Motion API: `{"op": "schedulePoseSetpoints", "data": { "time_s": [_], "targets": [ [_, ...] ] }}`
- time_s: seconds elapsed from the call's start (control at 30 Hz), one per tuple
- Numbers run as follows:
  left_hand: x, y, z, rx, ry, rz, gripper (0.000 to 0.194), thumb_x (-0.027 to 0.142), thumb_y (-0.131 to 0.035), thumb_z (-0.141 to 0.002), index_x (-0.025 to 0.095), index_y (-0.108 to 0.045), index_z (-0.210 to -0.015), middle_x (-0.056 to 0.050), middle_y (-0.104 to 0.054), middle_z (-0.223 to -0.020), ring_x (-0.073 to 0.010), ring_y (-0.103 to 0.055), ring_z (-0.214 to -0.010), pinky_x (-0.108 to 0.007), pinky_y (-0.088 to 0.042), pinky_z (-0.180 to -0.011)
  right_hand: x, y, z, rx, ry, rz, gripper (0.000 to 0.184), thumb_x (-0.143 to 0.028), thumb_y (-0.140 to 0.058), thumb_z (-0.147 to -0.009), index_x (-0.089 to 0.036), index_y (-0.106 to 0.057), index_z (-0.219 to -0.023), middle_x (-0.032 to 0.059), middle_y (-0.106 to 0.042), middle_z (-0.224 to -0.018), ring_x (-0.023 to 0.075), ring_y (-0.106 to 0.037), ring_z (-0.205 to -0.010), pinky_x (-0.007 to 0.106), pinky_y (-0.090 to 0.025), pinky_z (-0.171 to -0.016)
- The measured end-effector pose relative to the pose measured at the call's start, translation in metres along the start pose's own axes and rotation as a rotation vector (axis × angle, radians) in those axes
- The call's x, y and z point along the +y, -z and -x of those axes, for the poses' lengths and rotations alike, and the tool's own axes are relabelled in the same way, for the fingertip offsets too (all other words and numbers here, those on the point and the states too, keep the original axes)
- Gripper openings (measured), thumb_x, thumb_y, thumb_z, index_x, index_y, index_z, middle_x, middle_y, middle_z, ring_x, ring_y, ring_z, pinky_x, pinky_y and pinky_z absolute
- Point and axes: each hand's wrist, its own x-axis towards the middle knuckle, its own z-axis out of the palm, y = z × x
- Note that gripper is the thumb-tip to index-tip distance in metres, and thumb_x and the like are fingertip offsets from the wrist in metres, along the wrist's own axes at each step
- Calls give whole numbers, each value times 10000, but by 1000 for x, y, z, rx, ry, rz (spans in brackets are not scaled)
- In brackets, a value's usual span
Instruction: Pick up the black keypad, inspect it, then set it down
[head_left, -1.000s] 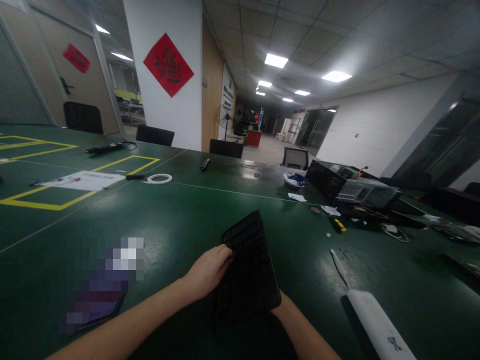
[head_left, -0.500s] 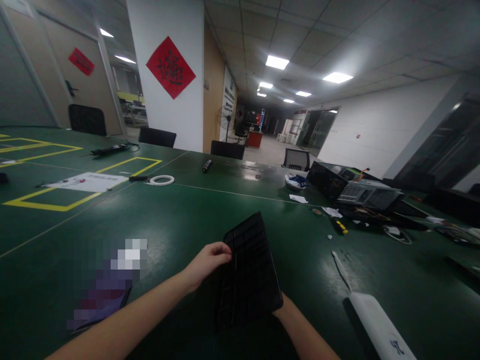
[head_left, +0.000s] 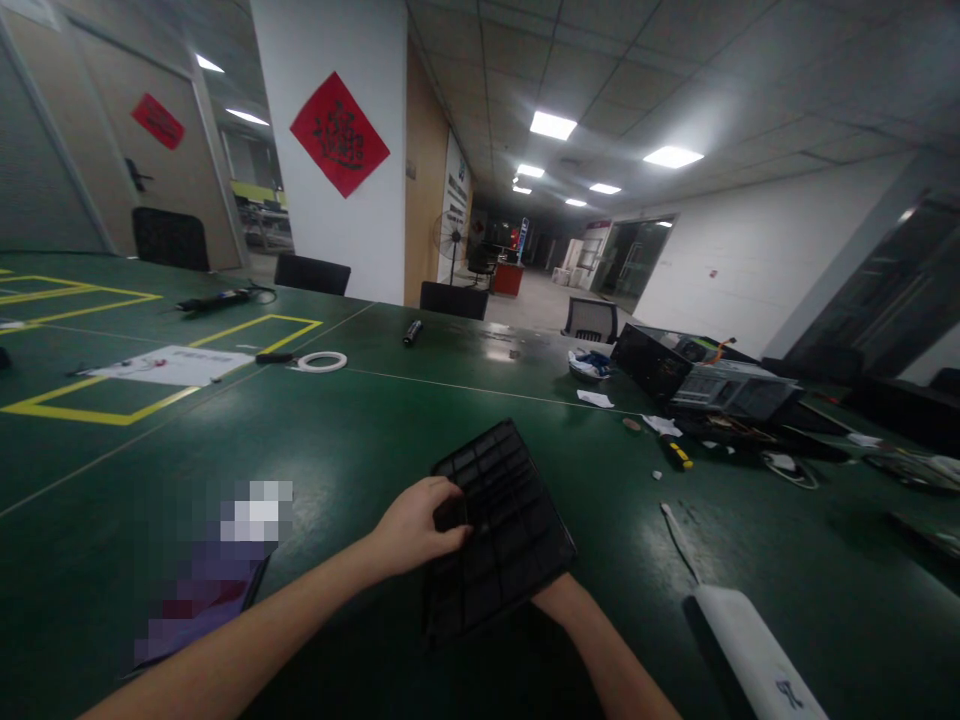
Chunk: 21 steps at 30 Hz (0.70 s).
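A black grid-patterned plastic panel (head_left: 504, 530) is held tilted above the green table (head_left: 360, 440), close in front of me. My left hand (head_left: 416, 525) grips its left edge with the fingers curled over onto the panel's face. My right hand is hidden behind the panel's lower right corner; only its wrist (head_left: 559, 598) shows, so its fingers cannot be seen.
A white flat device (head_left: 750, 655) lies at the lower right, a blurred dark item (head_left: 214, 575) at the lower left. An opened computer case (head_left: 705, 380), a yellow-handled tool (head_left: 677, 452) and scraps sit at the right. White tape ring (head_left: 322, 360), paper sheet (head_left: 172, 365) and yellow floor-tape lines lie left.
The panel has turned clockwise and tipped flatter, its right corner swinging outward. My left hand has slid onto the panel's left edge with fingers over its face.
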Motion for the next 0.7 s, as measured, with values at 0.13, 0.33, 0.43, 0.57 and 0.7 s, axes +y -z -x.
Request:
{"op": "schedulePoseSetpoints", "data": {
  "time_s": [0.13, 0.33, 0.43, 0.57, 0.7],
  "targets": [
    [-37, 42, -18, 51, 192, -200, 395, 491, -476, -738, 156, -614, -896, -85, -628, -897, -215, -572, -803, -284, -411, -681, -3, 48, -15, 212, 93, 396, 501, -322, -622, -631, -236, -544, -1119, 72, -508, -1182, 244, -374, -1174, 430, -226, -1048],
    [-122, 97, -34, 35, 617, -532, 505, 557, -398, -751, 100, -613, -773, -142, -625, -895, -263, -577, -833, -273, -394, -646, 18, 128, -28, 547, 1, 1105, 492, -375, -422, -769, -124, -472, -1189, 147, -537, -1176, 295, -421, -1123, 457, -283, -960],
    [-147, 98, -35, 2, 654, -583, 514, 515, -390, -778, 54, -615, -808, -173, -621, -923, -275, -569, -857, -293, -401, -687, 30, 138, -27, 534, -71, 1239, 491, -369, -394, -784, -100, -474, -1187, 167, -537, -1175, 316, -446, -1099, 462, -309, -919],
    [-160, 94, -38, 2, 629, -561, 560, 517, -364, -809, 18, -617, -840, -192, -624, -918, -293, -573, -864, -323, -418, -721, 34, 133, -28, 527, -110, 1306, 487, -377, -382, -794, -117, -473, -1196, 153, -530, -1186, 327, -440, -1095, 443, -337, -891],
    [-166, 113, -31, 83, 682, -515, 416, 293, -318, -848, 11, -578, -1010, -228, -603, -1032, -299, -575, -927, -331, -431, -742, 34, 134, -29, 514, -134, 1297, 483, -373, -387, -796, -128, -463, -1205, 130, -522, -1200, 315, -421, -1118, 427, -337, -907]
  ]
}}
